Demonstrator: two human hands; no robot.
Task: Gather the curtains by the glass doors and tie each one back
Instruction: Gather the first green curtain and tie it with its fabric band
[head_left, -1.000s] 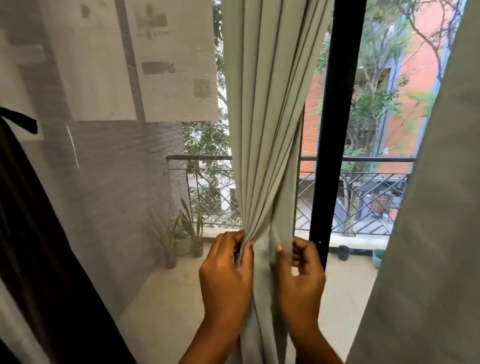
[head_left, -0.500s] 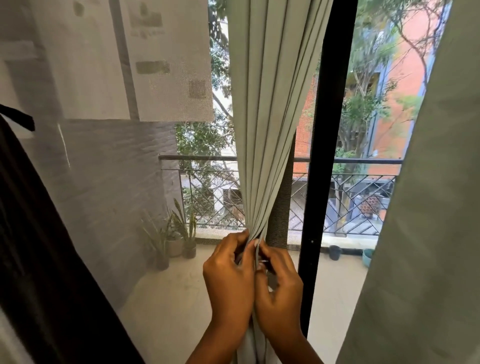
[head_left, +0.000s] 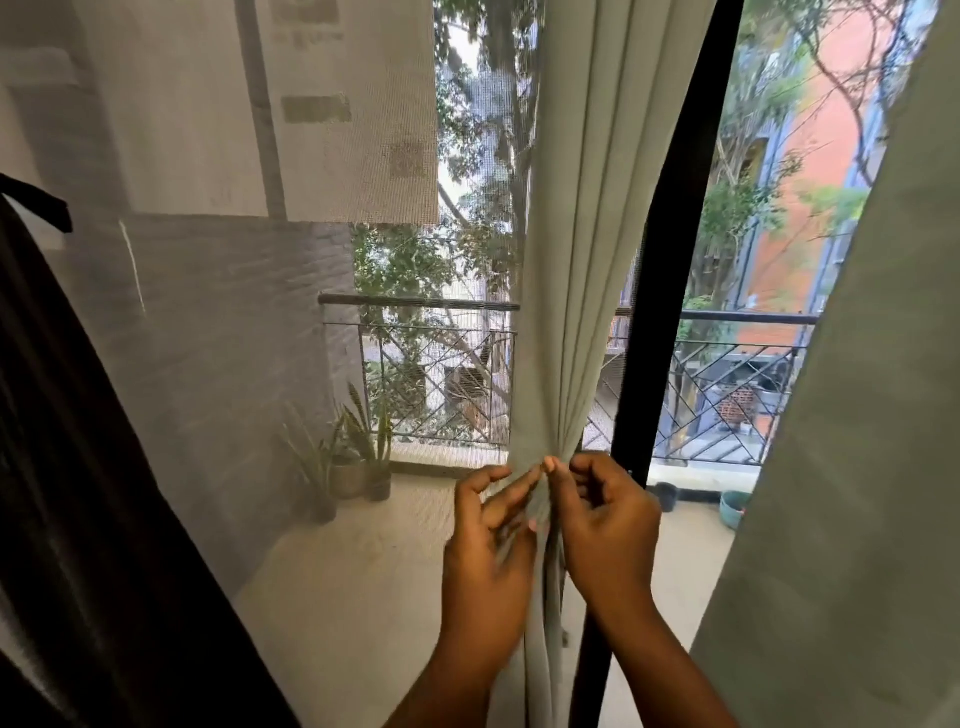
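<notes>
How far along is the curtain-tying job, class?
Done: the middle curtain is already gathered into one narrow bunch. In hand: the left hand and right hand pinch it at the waist; no tie-back shows yet. Left: the right curtain hangs loose, untied.

Middle curtain (head_left: 582, 260) plain pale sage green; second curtain (head_left: 857, 467) at right likewise coloured. Door frame (head_left: 660, 312) black, railing (head_left: 727, 384) dark with diagonal lattice. Far building (head_left: 810, 171) orange-red; pot (head_left: 732, 509) teal.
</notes>
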